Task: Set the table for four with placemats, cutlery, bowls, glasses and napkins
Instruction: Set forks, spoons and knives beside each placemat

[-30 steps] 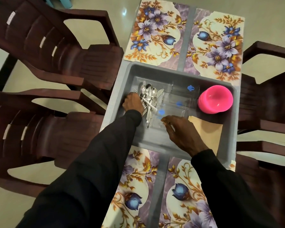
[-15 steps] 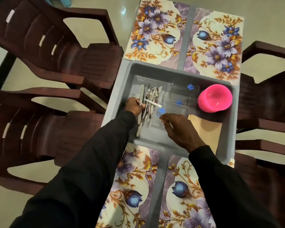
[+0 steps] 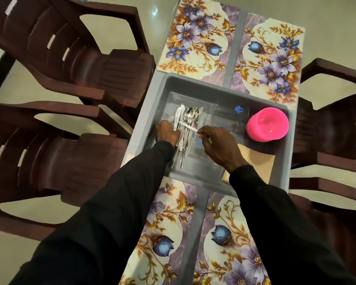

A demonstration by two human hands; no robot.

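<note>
Inside the tray (image 3: 214, 89), left hand (image 3: 167, 134) grips the cutlery (image 3: 188, 118), right hand (image 3: 218, 145) pinches one piece (image 3: 188, 127); tugging it could scatter the loose bundle.

Left hand (image 3: 167, 133) blurred, grip on cutlery (image 3: 188, 128) unclear; napkins (image 3: 257, 161) part-hidden behind right sleeve (image 3: 275, 212).

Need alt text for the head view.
Both hands reach into a grey tray mid-table: left hand grips a cutlery bundle, right hand pinches one utensil lying across it. Tray also holds pink bowls, clear glasses, brown napkins; four floral placemats flank it.
</note>
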